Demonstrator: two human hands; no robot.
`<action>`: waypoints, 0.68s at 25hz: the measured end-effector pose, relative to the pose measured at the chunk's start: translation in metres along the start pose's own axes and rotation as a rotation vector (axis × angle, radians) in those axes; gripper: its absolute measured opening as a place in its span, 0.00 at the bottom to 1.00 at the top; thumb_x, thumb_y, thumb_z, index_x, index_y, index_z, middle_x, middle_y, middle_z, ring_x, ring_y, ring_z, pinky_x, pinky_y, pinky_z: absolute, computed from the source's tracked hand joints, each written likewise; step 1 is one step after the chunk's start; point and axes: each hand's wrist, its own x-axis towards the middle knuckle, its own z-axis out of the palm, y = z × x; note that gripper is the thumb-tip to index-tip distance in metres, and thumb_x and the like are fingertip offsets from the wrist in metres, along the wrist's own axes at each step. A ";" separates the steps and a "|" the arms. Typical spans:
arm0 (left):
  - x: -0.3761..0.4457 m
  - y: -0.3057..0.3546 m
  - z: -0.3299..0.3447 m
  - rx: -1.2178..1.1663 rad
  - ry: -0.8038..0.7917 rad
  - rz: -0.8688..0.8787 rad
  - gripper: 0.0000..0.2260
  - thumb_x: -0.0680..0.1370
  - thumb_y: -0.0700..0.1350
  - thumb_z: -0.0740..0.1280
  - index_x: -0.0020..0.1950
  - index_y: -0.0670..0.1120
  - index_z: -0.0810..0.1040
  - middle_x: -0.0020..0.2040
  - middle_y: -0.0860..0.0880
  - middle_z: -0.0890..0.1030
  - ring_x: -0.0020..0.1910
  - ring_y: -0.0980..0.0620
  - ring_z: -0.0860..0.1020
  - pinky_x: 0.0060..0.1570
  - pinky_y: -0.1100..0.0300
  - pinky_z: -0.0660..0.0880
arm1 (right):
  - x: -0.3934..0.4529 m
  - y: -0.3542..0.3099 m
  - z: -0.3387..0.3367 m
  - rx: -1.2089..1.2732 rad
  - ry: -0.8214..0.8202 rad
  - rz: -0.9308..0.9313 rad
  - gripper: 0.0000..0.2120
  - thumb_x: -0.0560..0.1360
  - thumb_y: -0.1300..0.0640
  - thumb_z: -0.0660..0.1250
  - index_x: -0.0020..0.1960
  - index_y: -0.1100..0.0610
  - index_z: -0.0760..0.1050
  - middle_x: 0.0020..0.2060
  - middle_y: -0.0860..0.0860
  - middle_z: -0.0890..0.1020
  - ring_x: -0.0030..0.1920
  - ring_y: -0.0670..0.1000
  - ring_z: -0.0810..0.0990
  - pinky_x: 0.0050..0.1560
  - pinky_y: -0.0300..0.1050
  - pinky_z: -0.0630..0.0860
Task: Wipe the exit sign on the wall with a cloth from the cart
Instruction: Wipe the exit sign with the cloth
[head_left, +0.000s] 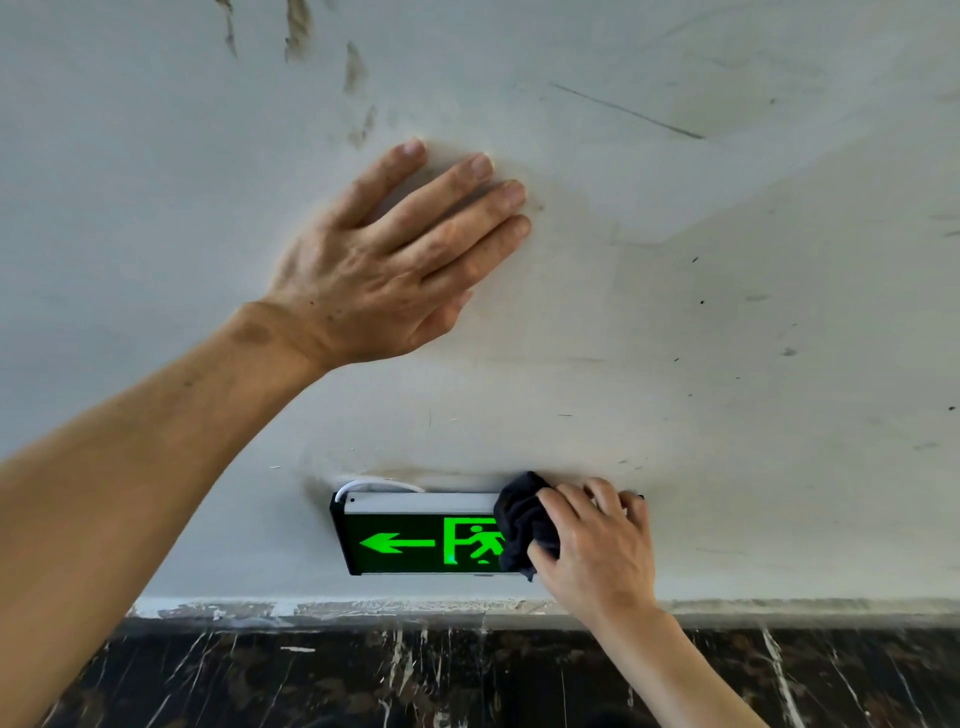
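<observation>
Head view: exit sign black, green-lit arrow, dark cloth covering right end.

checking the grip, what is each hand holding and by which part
The right hand holds a bunched dark cloth by its right side. The left hand holds nothing, flat on the wall.

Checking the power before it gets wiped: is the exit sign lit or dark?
Lit. The exit sign shows a bright green arrow and running figure on its black face; the cloth hides its right end.

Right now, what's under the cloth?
The cloth, gripped by the right hand, covers the right end of the sign. The arrow and running figure show; anything further right is hidden.
</observation>
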 end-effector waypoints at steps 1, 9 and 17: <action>0.000 0.000 0.000 0.001 0.001 -0.001 0.24 0.79 0.45 0.64 0.76 0.42 0.72 0.75 0.44 0.68 0.73 0.43 0.69 0.74 0.44 0.59 | -0.001 0.005 0.000 -0.002 0.007 0.010 0.18 0.61 0.43 0.69 0.48 0.50 0.82 0.43 0.44 0.85 0.49 0.55 0.80 0.49 0.52 0.63; -0.002 0.000 0.002 0.011 -0.002 0.002 0.25 0.79 0.46 0.63 0.77 0.42 0.70 0.75 0.44 0.69 0.74 0.42 0.68 0.74 0.42 0.60 | -0.014 0.034 -0.005 -0.011 -0.053 0.171 0.21 0.59 0.47 0.76 0.50 0.53 0.82 0.43 0.46 0.85 0.49 0.56 0.79 0.47 0.54 0.73; -0.003 0.001 0.003 0.017 -0.010 0.002 0.27 0.79 0.47 0.63 0.78 0.42 0.68 0.76 0.44 0.67 0.75 0.42 0.67 0.75 0.42 0.59 | -0.037 0.034 -0.012 0.092 -0.072 0.274 0.21 0.57 0.52 0.80 0.48 0.55 0.83 0.40 0.48 0.86 0.47 0.57 0.80 0.45 0.54 0.75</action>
